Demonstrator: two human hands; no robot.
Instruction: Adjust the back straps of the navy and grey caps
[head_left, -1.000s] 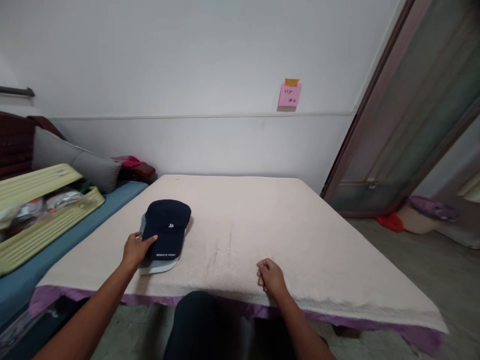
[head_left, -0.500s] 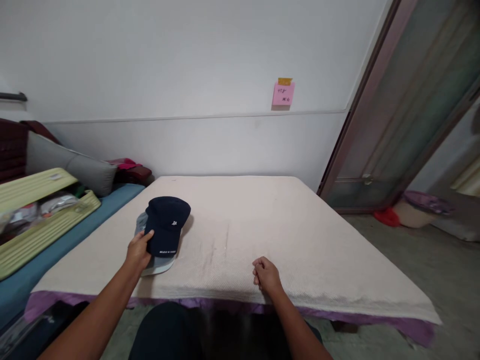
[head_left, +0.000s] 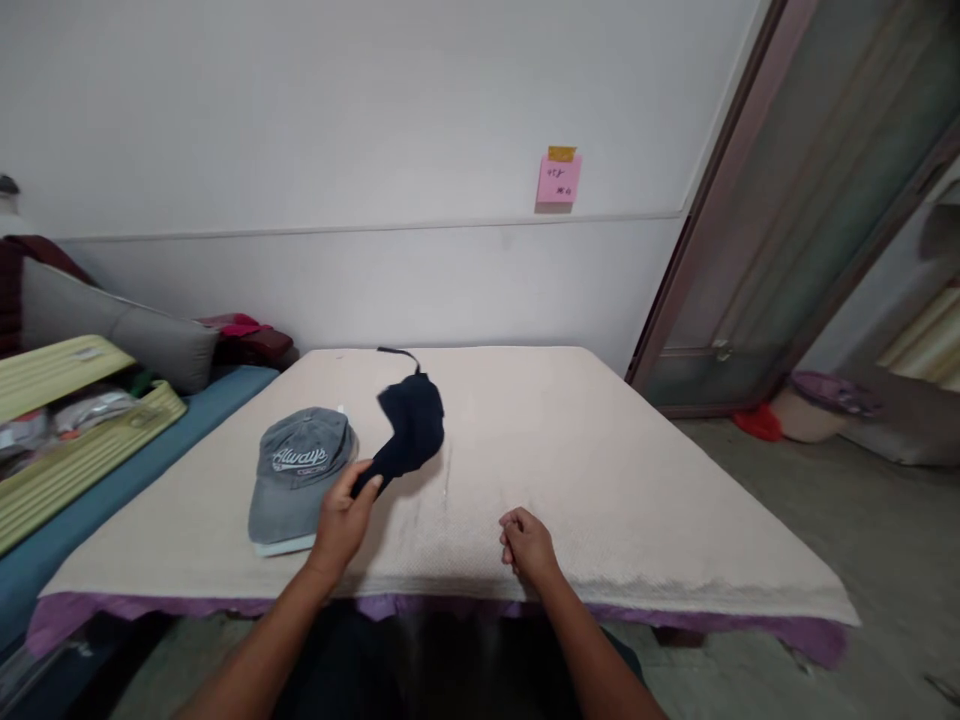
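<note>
My left hand (head_left: 349,518) pinches the brim of a navy baseball cap (head_left: 416,425), which is tilted on its side above the bed, its strap sticking out at the top. Left of that hand, a grey baseball cap (head_left: 289,500) with white "Always" lettering lies on the cream cover (head_left: 637,500). A pale brim edge (head_left: 285,546) shows from beneath the grey cap. My right hand (head_left: 527,545) rests near the front edge of the cover with its fingers curled in; whether anything is inside them is hidden.
A pink note (head_left: 559,180) is taped to the white wall (head_left: 337,120) behind. At the left are a yellow-green slatted box (head_left: 90,470) with bags in it and a grey pillow (head_left: 120,320). A sliding door (head_left: 735,230) and a bin (head_left: 810,410) stand at the right.
My left hand has lifted the navy cap off the grey one and moved it right, turning it on its side. The grey cap is now uncovered. My right hand stays nearly in place.
</note>
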